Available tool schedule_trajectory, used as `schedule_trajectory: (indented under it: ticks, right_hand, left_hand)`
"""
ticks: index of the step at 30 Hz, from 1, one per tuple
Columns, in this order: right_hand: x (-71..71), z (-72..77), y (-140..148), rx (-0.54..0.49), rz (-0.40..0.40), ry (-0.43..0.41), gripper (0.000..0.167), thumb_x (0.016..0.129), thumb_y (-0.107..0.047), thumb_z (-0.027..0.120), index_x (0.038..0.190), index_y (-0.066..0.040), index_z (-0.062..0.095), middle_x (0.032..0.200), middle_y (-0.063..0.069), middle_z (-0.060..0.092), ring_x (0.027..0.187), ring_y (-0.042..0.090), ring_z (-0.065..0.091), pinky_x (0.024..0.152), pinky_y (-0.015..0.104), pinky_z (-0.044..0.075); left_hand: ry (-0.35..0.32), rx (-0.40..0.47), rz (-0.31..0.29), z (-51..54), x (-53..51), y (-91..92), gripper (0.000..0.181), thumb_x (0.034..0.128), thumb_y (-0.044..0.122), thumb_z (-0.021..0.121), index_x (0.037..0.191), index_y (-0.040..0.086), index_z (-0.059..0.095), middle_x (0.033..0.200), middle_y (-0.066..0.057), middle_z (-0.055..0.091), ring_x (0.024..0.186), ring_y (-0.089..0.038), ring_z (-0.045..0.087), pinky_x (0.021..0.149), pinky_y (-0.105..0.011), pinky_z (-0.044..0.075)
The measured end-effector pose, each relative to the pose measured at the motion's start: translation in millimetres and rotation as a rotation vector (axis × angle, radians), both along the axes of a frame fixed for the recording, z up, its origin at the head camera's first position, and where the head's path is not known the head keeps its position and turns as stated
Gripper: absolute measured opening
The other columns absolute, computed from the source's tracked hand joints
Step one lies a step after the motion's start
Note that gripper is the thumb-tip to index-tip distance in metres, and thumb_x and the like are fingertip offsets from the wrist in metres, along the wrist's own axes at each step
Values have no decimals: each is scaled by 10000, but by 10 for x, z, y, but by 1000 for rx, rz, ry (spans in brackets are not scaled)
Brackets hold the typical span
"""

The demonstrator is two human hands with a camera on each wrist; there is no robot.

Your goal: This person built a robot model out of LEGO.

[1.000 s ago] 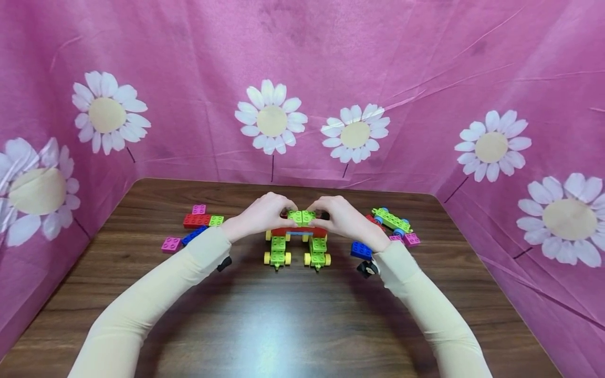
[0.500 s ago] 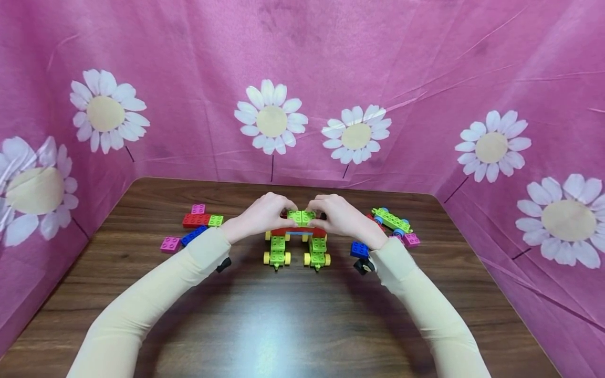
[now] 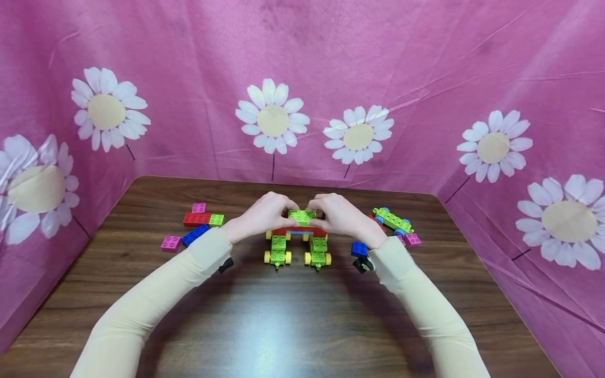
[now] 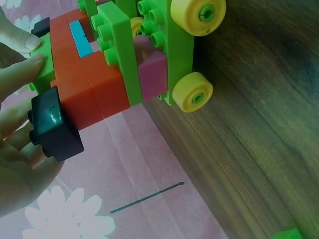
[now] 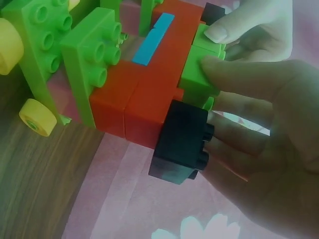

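Head view: noted pink daisy-print cloth (image 3: 198,94) at 12 o'clock, behind brown wood-grain table (image 3: 227,325). On table, off centre toward 12 o'clock, observed red-bodied brick build (image 4: 75,79) with yellow-wheeled green bases (image 3: 278,257) beneath. From build, recorded left hand (image 3: 262,214) at 10 o'clock and right hand (image 3: 342,216) at 2, both pinching green bricks (image 3: 298,217) atop it between thumb and fingers. Well outward at 3 o'clock, logged loose green base (image 3: 392,220) with blue wheels; at 9 o'clock, red brick (image 3: 196,220), then smaller pink brick (image 3: 170,243). In right wrist view, found black brick (image 5: 182,132) against red end of build.
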State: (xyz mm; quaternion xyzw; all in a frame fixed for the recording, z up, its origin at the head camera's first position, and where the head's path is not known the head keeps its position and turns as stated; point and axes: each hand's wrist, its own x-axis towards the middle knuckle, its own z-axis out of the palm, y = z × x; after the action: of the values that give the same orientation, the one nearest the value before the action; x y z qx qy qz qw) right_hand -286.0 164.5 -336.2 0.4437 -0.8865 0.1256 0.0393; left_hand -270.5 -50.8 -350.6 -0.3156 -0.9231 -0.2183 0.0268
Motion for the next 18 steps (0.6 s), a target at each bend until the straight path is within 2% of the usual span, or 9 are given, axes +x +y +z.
schedule_trajectory:
  ticks: [2,5,9,13,18]
  right_hand:
    - [3,2,9,2,-6,8,189,844,-202,793,973,-90,714,862,80,662,680,145,594,636,280,507]
    - [11,6,18,8,-15,33,188,835,-211,802,952,-101,704,838,52,638,667,134,580,627,273,499]
    - [16,-11,20,8,-27,60,201,830,-225,806,965,-101,725,857,25,657,690,140,618,640,278,525]
    - [9,-39,9,2,-29,75,218,836,-236,798,991,-92,746,907,44,697,729,162,654,667,299,551]
    - [-15,-39,1,7,-36,64,215,817,-246,814,965,-107,741,845,39,670,667,108,601,634,272,519]
  left_hand:
    - [3,1,11,1,5,21,346,867,262,768,1149,64,739,1100,-69,762,825,-159,673,771,-321,558]
    - [13,-3,33,-4,20,57,338,871,257,766,1147,64,740,1061,-64,767,687,-118,588,694,-281,527]
    - [38,-8,56,-12,49,102,257,886,244,749,1077,72,757,912,-48,761,574,-70,502,570,-221,450]
    - [60,-8,72,-22,66,111,187,887,235,749,1000,87,768,814,-27,738,569,-64,548,541,-204,435]
    - [65,5,75,-31,65,105,219,879,244,758,1032,87,769,886,-36,762,589,-65,571,549,-209,457]
